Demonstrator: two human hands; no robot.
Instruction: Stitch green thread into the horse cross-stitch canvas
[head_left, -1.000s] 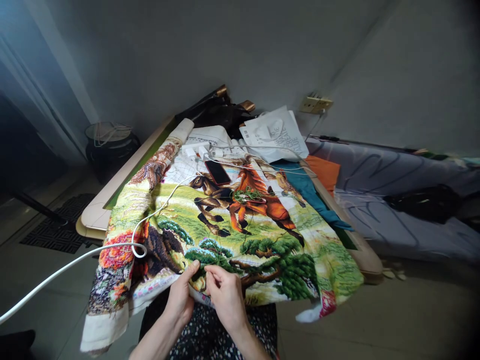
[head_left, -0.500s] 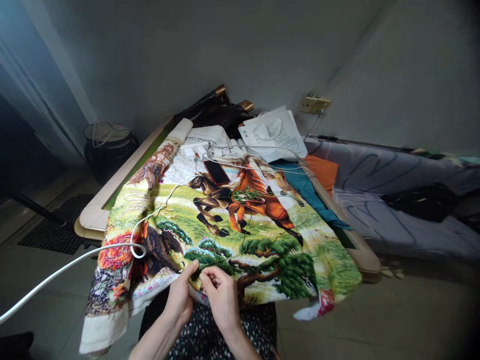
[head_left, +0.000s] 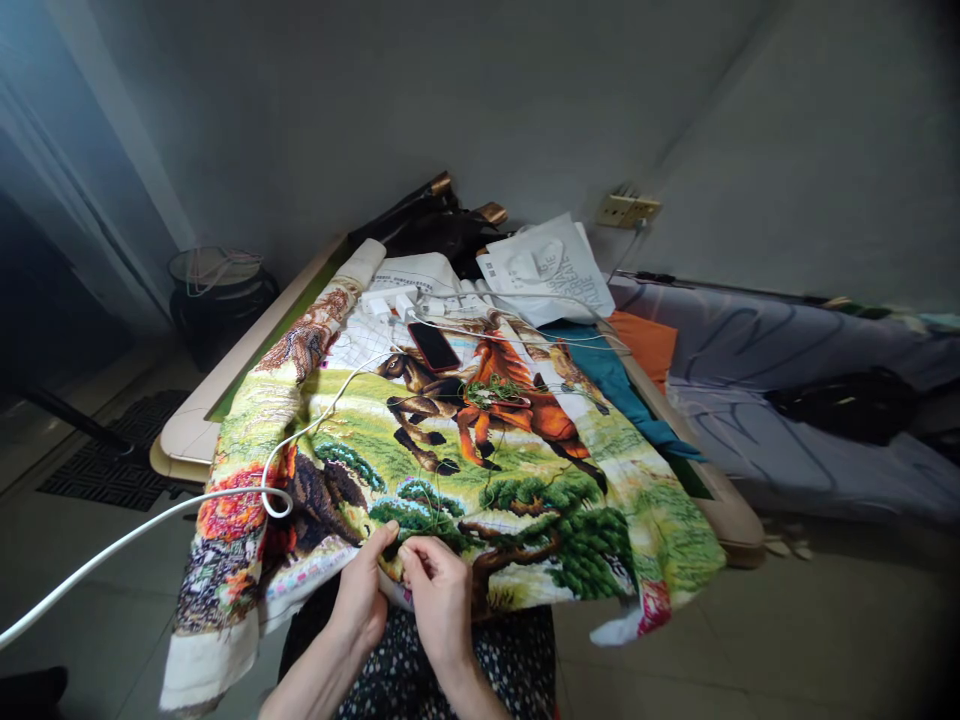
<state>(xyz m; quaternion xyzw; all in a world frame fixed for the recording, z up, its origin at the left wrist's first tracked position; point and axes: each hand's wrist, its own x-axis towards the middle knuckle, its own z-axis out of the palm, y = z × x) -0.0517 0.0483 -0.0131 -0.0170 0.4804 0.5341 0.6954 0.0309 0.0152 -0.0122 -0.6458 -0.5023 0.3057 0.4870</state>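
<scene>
A large cross-stitch cloth (head_left: 352, 410) with horses and pine trees drapes over the table and hangs toward my lap, its left side rolled up. My left hand (head_left: 365, 585) grips the near edge of the cloth, thumb on top and fingers underneath. Close beside it, my right hand (head_left: 440, 590) is pinched over the cloth at the dark green pine; whatever is between its fingertips is too small to make out. A tangle of green thread (head_left: 496, 393) lies on the red horse.
A white cable (head_left: 135, 520) loops across the cloth's left side to a white power strip (head_left: 394, 300). Near it lies a phone (head_left: 433, 346). White bags (head_left: 547, 268) and teal fabric (head_left: 600, 370) sit at the table's back and right. A black stool (head_left: 217, 300) stands at left.
My right hand has shifted very slightly, its fingers still pinched together at the same spot. The left hand and the cloth look almost unmoved.
</scene>
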